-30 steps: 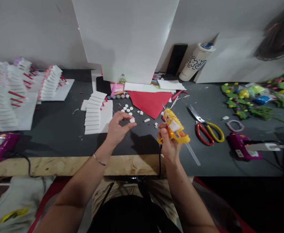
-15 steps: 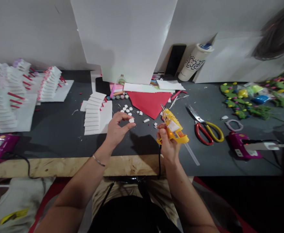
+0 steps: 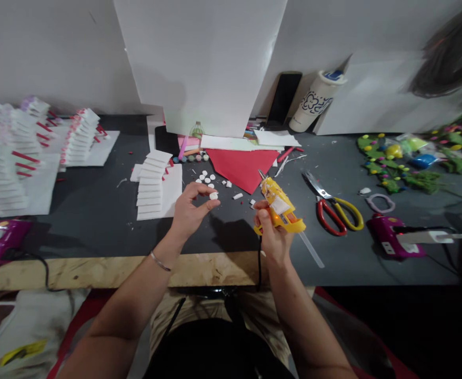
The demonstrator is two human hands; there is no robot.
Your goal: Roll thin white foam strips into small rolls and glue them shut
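Between thumb and fingertips, my left hand pinches a small white disc. My right hand is wrapped round a yellow hot glue gun, its nozzle pointing up and away to the left. A clear glue stick juts out of the gun's rear. Several more white discs lie on the dark table just beyond my left fingers. To the left of that hand stands a stepped row of white foam strips with red sticks, on a white sheet.
Red paper lies behind my hands. On the right are scissors, a purple power strip and green decorations. A phone and a white tumbler lean at the back. More stepped foam pieces crowd the left.
Both hands stay almost in place. The glue gun has shifted very slightly left, and the disc in my left fingers has turned a little.
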